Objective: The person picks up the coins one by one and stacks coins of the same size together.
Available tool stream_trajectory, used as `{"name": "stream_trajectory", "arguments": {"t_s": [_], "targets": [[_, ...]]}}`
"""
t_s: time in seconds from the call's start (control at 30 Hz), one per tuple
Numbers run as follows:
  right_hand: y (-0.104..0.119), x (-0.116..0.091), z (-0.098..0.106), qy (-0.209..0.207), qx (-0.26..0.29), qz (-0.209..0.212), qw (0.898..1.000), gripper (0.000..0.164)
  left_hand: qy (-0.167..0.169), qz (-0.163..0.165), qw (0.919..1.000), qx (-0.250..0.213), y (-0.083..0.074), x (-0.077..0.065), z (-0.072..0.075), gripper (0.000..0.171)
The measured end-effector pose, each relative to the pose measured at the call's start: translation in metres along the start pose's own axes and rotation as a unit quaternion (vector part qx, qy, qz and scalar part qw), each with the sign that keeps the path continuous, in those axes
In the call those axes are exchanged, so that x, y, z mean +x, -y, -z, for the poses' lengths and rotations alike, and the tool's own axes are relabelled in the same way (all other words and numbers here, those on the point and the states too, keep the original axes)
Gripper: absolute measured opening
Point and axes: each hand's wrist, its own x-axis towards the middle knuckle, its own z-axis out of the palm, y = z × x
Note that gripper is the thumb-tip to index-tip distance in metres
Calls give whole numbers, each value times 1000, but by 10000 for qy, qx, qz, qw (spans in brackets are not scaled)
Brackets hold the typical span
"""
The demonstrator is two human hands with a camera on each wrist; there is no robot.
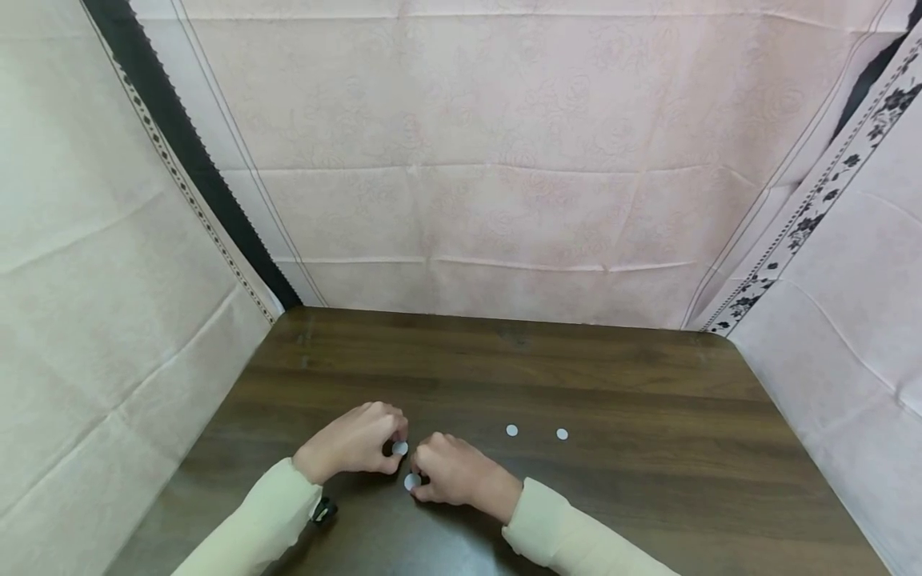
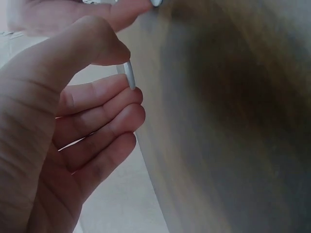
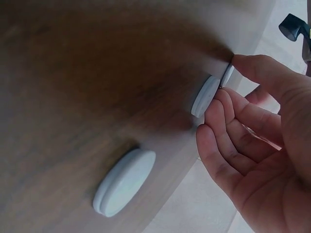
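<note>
In the head view my left hand is over the table, left of centre, pinching a small white disc between thumb and fingers. The left wrist view shows this disc edge-on at the thumb tip. Close by on the right, my right hand pinches another white disc, low over the wood. Its thin edge appears between thumb and fingertips in the right wrist view. Two more white discs lie flat to the right of the hands, one nearer and one farther right.
The dark brown wooden table has rounded far corners. Pale cloth hangs behind it and on its left and right. A small black device is at the left wrist.
</note>
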Motion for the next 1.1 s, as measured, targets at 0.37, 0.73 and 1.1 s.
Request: {"name": "stream_trajectory", "arguments": {"t_s": [0.37, 0.73, 1.1], "targets": [[0, -1, 3, -23, 24, -12, 10000, 18, -30, -40, 9999, -113, -9, -9, -7, 9], [0, -2, 2, 4, -44, -29, 10000, 34, 50, 23, 9992, -396, -17, -15, -17, 10], [1, -2, 1, 41, -102, -81, 9999, 32, -110, -52, 9993, -348, -21, -19, -23, 15]]}}
